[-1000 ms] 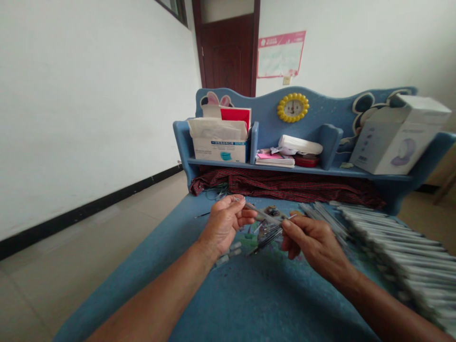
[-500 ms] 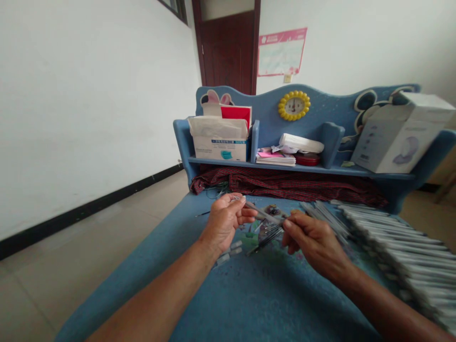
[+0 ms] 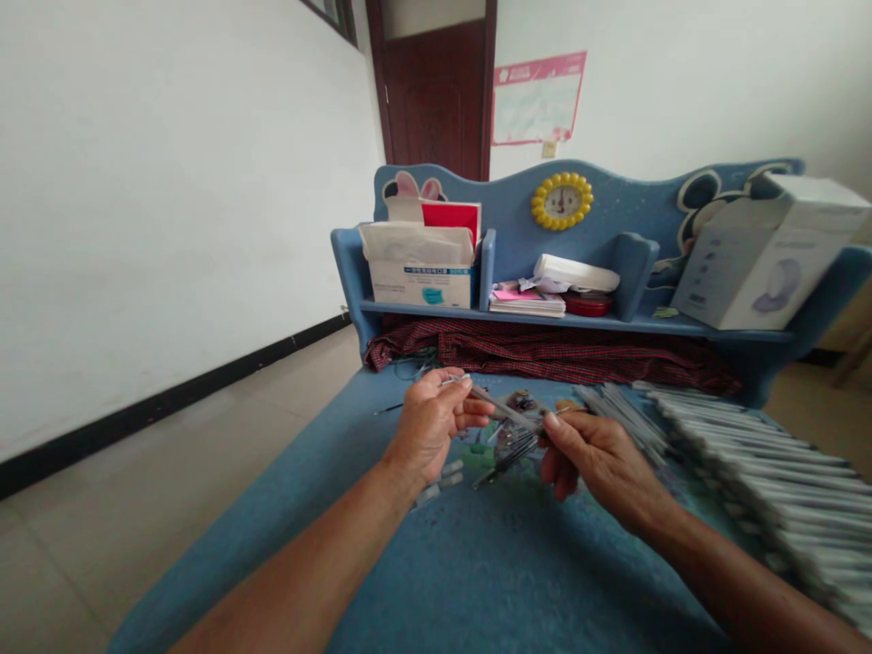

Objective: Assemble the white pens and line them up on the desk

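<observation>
My left hand (image 3: 431, 421) is closed in a pinch on one end of a thin clear pen tube (image 3: 500, 406) held above the blue desk (image 3: 477, 563). My right hand (image 3: 594, 456) is closed on the tube's other end, with a thin refill (image 3: 559, 412) sticking out past its fingertips. Under the hands lies a small bunch of dark refills (image 3: 508, 457). A few small clear caps (image 3: 440, 481) lie beside my left wrist.
Rows of several grey pens (image 3: 742, 463) cover the desk's right side. A red checked cloth (image 3: 545, 354) lies under the blue shelf (image 3: 572, 320), which holds a mask box (image 3: 419, 272), papers, a white carton (image 3: 769, 259) and a yellow clock (image 3: 561, 202). Tiled floor lies left.
Both hands stay almost in place on the tube; my right hand has shifted slightly toward the left hand.
</observation>
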The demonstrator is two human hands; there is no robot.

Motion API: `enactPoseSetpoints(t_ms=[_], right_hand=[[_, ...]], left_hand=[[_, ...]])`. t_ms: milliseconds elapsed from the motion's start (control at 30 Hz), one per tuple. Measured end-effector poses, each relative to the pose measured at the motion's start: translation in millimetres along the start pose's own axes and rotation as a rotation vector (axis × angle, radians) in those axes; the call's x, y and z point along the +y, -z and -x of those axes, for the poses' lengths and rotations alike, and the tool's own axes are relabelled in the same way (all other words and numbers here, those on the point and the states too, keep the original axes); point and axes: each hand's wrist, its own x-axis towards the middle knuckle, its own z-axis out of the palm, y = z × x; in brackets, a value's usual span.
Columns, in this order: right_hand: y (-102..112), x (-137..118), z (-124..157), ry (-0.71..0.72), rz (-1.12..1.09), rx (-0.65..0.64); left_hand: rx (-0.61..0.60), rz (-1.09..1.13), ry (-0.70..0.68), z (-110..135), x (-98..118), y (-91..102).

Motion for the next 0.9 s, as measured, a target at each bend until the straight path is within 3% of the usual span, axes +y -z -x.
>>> enactPoseSetpoints(t_ms=[133, 333, 500, 900], right_hand=[[-0.7, 2.1, -0.4, 0.014, -0.036, 0.008], [-0.9, 0.3, -1.1, -0.129, -0.211, -0.049], [-0.6, -0.5, -2.4, -0.083, -0.174, -0.019], [-0.9, 3.6, -2.4, -0.154, -0.246, -0.064]], left_hand=[[0.016, -0.007, -0.007, 0.2, 0.4, -0.2], [0.002, -0.001, -0.013, -0.2, 0.5, 0.1], [0.007, -0.007, -0.018, -0.6, -0.2, 0.4], [-0.008, -0.031, -0.043, 1.0, 1.0, -1.1]])
